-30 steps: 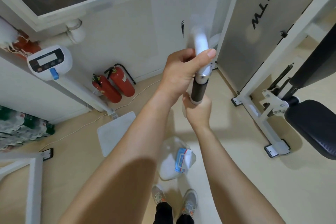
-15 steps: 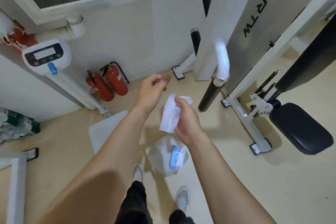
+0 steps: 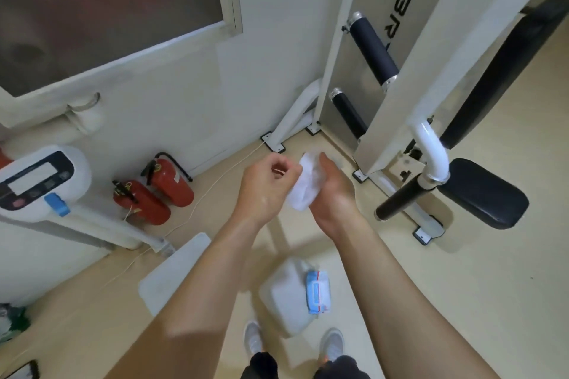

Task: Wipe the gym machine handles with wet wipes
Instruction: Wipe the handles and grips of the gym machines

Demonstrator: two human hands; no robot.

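Your right hand curls round the wet wipe while your left hand pinches its edge (probably refolding it), with the black handle near, right of that grip.

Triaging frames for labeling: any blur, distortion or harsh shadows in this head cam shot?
Head view: the wide angle bends the machine frame and window edges; the window's red marks are smeared; left hand, right hand and wipe have soft edges, the wipe nearly blown out; arm shadows on the floor are soft.
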